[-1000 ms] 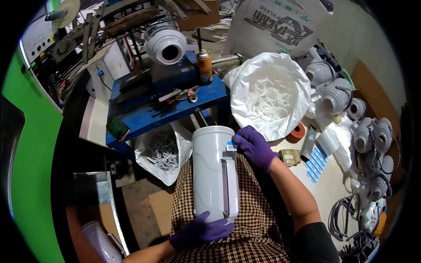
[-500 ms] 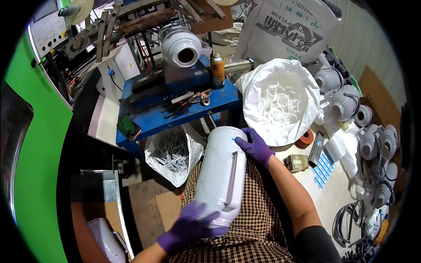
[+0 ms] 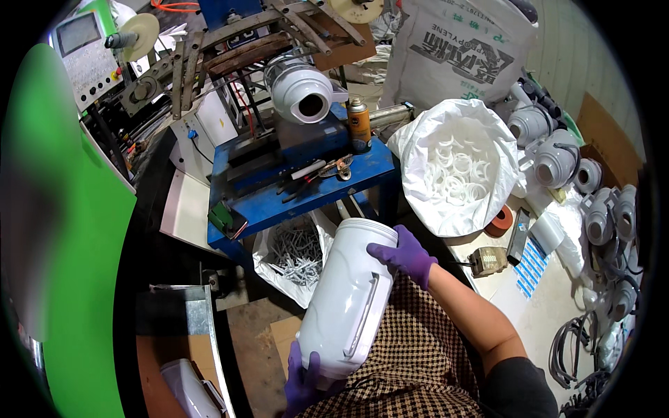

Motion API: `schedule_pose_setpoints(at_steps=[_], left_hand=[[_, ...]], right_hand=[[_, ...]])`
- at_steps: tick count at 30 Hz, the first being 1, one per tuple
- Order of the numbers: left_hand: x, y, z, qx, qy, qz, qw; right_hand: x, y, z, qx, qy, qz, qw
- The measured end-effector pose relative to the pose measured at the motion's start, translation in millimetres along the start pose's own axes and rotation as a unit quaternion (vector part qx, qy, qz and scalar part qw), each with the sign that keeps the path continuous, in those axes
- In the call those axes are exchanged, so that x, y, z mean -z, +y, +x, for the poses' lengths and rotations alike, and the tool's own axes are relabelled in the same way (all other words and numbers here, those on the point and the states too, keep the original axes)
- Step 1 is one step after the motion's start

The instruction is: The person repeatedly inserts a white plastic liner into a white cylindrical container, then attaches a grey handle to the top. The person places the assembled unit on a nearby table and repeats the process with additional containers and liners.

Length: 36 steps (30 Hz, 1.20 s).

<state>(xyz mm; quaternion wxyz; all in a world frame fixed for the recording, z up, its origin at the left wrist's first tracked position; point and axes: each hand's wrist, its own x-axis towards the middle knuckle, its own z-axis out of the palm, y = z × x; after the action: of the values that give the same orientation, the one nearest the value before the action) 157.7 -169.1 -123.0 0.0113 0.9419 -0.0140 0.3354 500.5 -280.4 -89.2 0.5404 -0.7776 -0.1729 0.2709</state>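
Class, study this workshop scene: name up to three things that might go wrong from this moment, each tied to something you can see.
1. The white jar lies tilted across the lap, held only by the left hand at its base and the right hand at its rim; it might slip.
2. The open bag of metal pieces sits just below the jar's mouth and could be knocked.
3. Loose tools near the blue bench edge may fall.

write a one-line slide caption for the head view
Purple-gloved left hand and right hand hold a white plastic jug over the lap, before a blue workbench.
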Motion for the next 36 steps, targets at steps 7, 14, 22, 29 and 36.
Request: schedule_pose_setpoints(at_steps=[7,14,22,29,36], left_hand=[[28.3,-9.8,29.0,0.487,0.101,-0.653,0.571],[33.8,-36.4,15.2,0.42,0.267,-0.569,0.654],[78.4,-117.8,115.0,0.359,0.214,-0.616,0.667],[-3.3,-102.0,280.4,0.079,0.023,0.205,0.975],[-110.1,-136.0,470.3,0.07,-0.098,0.371,0.921]], right_hand=[[-1.1,-117.8,57.6,0.422,0.113,-0.272,0.858],[0.6,-204.7,172.0,0.358,0.221,-0.454,0.785],[18.8,15.1,-84.5,0.6,0.32,-0.429,0.595],[12.8,113.4,-210.7,0.521,0.185,-0.432,0.713],[22.7,159.5,-210.3,0.498,-0.033,-0.387,0.775]])
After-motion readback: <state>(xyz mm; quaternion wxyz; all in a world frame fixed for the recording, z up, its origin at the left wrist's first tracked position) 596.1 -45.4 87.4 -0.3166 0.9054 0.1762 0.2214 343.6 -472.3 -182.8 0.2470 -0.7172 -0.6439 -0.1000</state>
